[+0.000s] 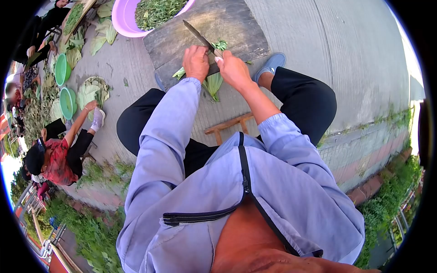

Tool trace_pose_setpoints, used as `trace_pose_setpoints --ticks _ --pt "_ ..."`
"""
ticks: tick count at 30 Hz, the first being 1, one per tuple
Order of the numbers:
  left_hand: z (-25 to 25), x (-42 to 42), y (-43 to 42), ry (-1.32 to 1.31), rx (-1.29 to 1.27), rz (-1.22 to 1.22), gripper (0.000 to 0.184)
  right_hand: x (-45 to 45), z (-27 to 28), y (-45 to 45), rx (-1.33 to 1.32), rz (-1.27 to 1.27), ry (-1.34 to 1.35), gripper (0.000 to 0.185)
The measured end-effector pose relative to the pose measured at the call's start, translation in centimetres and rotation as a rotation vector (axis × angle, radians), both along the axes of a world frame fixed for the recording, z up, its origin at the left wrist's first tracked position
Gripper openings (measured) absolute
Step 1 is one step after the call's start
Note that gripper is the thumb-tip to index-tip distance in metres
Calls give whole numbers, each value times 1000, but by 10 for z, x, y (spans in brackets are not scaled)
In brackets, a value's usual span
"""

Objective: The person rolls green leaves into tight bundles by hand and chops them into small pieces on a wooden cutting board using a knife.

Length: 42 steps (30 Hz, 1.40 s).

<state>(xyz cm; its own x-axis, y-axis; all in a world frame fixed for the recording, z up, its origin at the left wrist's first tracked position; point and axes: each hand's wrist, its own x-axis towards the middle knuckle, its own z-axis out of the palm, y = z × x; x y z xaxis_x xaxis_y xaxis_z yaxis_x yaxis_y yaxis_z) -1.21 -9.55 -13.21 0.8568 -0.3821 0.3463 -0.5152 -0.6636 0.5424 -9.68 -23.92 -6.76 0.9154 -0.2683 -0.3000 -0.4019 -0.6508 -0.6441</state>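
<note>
My right hand (233,69) is closed round the handle of a long kitchen knife (197,33), its dark blade slanting up and to the left over a worn wooden board (248,28). Beside it, my left hand (196,63) is closed with curled fingers on leafy greens, low on the board. A pale stalk end (179,73) sticks out at its left. Broad green leaves (212,85) hang over the near edge of the board between my wrists. Cut greens (220,44) lie just beyond my right hand. My fingers hide most of what the left hand grips.
A pink basin (124,23) with chopped greens stands beyond the board. Two green basins (68,103) and loose leaves (93,89) are at the left, where a person in a red top (58,164) reaches toward them. A wooden stool (229,123) is between my legs.
</note>
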Motion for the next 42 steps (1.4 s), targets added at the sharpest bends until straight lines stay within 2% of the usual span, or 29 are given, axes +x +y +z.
trace_pose_setpoints --ticks 19,29,32,42 --pt "0 0 0 -7 4 2 17 14 7 10 2 -24 -2 34" --pt "-5 -1 1 13 -4 19 16 9 -11 3 18 -74 -47 39" --pt "-4 -1 1 16 -20 19 10 5 -8 0 28 -92 -36 40" --pt "-2 0 1 58 -32 48 12 -11 -9 -13 110 -112 -77 42"
